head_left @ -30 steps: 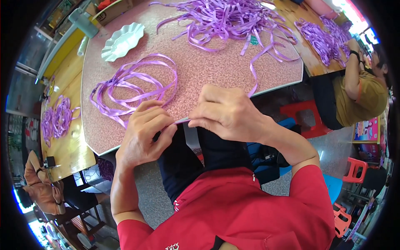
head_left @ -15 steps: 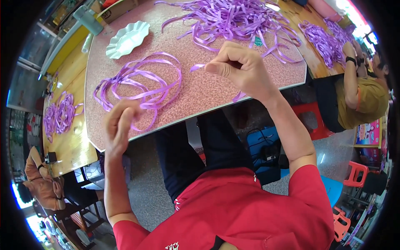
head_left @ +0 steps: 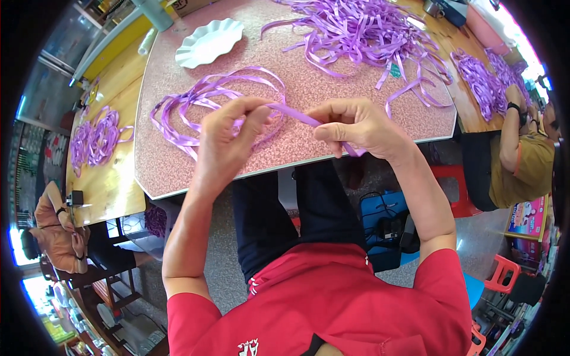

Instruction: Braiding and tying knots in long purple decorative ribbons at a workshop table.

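My left hand and my right hand both pinch one purple ribbon strip, stretched between them above the near edge of the pink speckled table. Its free end hangs below my right hand, over the table edge. Just beyond my left hand lies a looped bundle of purple ribbon. A big loose heap of purple ribbon strips covers the far middle of the table.
A white scalloped plate sits at the far left of the table. Wooden tables left and right carry more ribbon piles. A person in yellow sits at right, another person at lower left. Red stools stand at right.
My left hand rose from the table edge to meet the right. My right hand came back from the far heap with a strip, and both hands now hold it.
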`<state>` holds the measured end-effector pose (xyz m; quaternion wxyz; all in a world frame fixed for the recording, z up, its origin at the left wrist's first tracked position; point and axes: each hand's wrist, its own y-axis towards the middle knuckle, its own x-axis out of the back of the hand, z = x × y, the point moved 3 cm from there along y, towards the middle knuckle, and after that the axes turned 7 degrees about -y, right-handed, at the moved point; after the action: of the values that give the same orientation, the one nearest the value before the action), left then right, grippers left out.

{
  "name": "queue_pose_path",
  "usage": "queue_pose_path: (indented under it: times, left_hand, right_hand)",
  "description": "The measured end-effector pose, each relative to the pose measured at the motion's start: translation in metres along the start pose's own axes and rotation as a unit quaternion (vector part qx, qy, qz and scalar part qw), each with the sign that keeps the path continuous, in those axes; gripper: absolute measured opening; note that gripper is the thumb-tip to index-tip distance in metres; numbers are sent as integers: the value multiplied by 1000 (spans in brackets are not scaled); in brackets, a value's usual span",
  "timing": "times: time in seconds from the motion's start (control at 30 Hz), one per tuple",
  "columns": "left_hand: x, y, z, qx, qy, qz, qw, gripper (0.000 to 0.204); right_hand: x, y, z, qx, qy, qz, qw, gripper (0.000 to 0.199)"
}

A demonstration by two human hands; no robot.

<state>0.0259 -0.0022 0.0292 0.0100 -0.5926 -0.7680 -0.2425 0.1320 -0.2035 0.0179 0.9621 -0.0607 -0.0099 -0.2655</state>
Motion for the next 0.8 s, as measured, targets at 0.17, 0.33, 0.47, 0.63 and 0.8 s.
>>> queue_pose_path:
  times: [0.17,0.33,0.47,0.63,0.8]
  left_hand:
    - [27,-4,9,62,43,-10,997,24]
    - [7,-8,-7,-79,214,9,974,43]
    - [-18,-11,-28,-165,215,64,960,56]
    - [-33,-8,-20,-189,133,70,970,12]
    - [-32,-13,-21,-124,83,79,986,14]
  right_hand:
    - [11,-9,-19,-4,58,-18,998,25]
    - [8,-12,-14,-12,64,-36,997,22]
    - [-3,-17,-3,-33,59,-31,997,21]
    - [-9,-25,7,-12,-28,-32,999,21]
    - [-21,-29,7,55,-89,-86,991,17]
